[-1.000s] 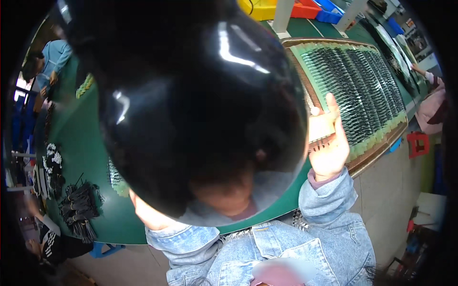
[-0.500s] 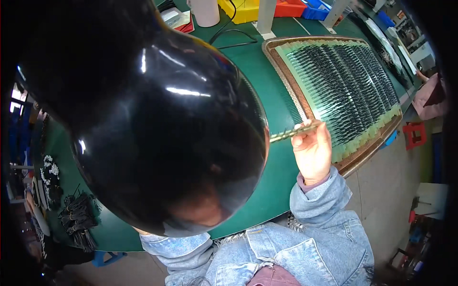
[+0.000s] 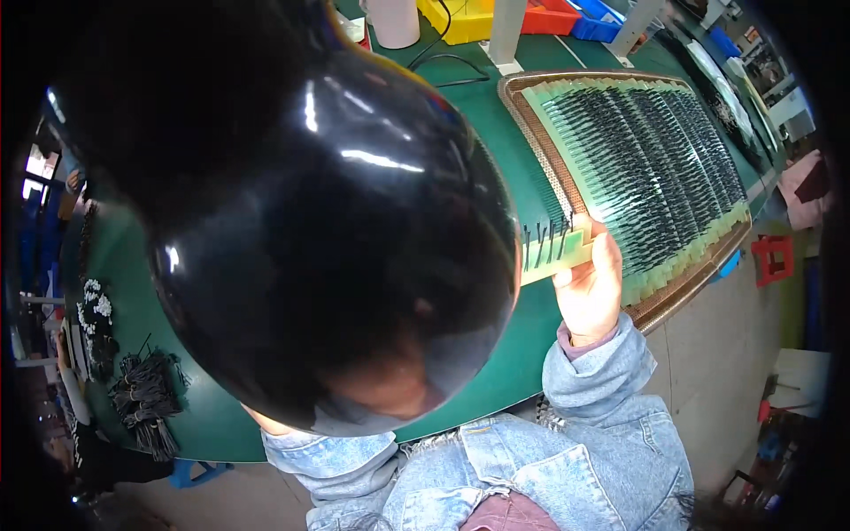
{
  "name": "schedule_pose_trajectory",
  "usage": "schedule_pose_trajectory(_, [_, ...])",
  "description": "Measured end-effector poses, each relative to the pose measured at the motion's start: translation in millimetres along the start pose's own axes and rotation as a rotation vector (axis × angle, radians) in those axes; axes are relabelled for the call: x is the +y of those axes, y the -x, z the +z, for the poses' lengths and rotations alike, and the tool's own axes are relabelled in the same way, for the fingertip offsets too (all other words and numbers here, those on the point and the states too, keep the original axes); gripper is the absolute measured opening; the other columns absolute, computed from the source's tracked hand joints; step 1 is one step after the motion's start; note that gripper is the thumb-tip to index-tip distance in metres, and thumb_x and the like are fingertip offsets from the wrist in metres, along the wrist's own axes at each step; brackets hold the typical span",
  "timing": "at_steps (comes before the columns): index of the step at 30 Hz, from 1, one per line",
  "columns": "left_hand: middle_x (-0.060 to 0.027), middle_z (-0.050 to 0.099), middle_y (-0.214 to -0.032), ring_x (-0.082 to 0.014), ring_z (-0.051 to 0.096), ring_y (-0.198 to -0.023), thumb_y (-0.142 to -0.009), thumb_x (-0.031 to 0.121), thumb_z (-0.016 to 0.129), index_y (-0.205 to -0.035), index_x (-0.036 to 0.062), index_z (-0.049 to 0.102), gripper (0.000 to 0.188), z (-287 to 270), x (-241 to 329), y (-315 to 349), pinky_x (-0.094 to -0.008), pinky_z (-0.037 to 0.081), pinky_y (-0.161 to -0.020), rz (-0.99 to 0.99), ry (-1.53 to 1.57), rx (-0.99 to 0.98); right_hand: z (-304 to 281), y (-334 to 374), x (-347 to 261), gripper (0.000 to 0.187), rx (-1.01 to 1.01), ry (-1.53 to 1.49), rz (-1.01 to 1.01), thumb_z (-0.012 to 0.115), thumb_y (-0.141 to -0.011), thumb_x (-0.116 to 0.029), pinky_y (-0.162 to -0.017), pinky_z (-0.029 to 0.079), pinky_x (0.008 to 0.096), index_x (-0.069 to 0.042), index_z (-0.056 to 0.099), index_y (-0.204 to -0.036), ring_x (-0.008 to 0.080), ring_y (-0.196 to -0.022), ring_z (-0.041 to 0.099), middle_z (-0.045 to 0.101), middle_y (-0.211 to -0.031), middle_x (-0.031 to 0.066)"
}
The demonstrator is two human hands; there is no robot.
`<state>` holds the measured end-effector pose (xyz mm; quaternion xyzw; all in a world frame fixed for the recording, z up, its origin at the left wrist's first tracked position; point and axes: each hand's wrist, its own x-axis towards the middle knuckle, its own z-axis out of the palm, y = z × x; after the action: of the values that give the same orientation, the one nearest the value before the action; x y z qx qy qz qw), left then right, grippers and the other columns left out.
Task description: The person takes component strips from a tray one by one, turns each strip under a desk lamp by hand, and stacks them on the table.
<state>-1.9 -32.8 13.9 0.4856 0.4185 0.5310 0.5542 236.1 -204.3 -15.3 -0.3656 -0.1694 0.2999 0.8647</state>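
My right hand [image 3: 591, 290] is closed on the end of a pale green strip [image 3: 556, 262], with thumb and fingers pinching it. Several short dark wire-like pieces stand along the strip's far edge. The strip's left part is hidden behind a large glossy black dome-shaped shade [image 3: 345, 257]. Only the wrist edge of my left hand [image 3: 266, 423] shows below that shade; its fingers and anything in them are out of sight. Just beyond my right hand lies a brown-rimmed tray [image 3: 553, 181] with many similar strips in rows, all bearing dark pieces [image 3: 655, 168].
The green table [image 3: 496, 372] curves around me. At the left lie bundles of black wires [image 3: 146, 398] and small white parts [image 3: 96, 305]. Yellow [image 3: 460, 19], red [image 3: 547, 18] and blue [image 3: 595, 25] bins stand at the back near a white post [image 3: 506, 35]. A red stool [image 3: 773, 259] stands right.
The strip has turned from nearly edge-on to show its flat face, and its dark pieces now show clearly. The view has shifted slightly; my right hand still grips the strip.
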Motion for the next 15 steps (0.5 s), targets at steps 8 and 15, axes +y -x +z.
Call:
schedule_pose_trajectory(8, [-0.0097,0.052,-0.075,-0.0165,0.052,-0.067,-0.076,0.002,0.044,-0.079,-0.0011,0.047,0.005,-11.3,-15.5,8.9,-0.0236,0.045,-0.062,-0.018,0.324,0.132,17.2,-8.7,4.1,0.035,0.156,0.304,-0.118,0.037,-0.087,-0.021,-0.05,0.039,0.0199,0.0,0.036,-0.115,0.0091,-0.056,0.047,0.053,-0.079,0.0054])
schedule_pose_trajectory(15, [-0.0138,0.051,-0.061,-0.0175,0.051,-0.046,-0.075,0.0,0.045,-0.075,-0.005,0.043,0.006,0.9,-2.6,15.1,-0.0287,0.046,-0.042,0.105,0.006,-0.061,20.5,-8.6,7.8,0.029,0.272,0.258,-0.06,0.039,-0.087,-0.021,-0.053,0.037,0.0179,-0.003,0.041,-0.11,0.0052,-0.066,0.044,0.049,-0.085,0.002])
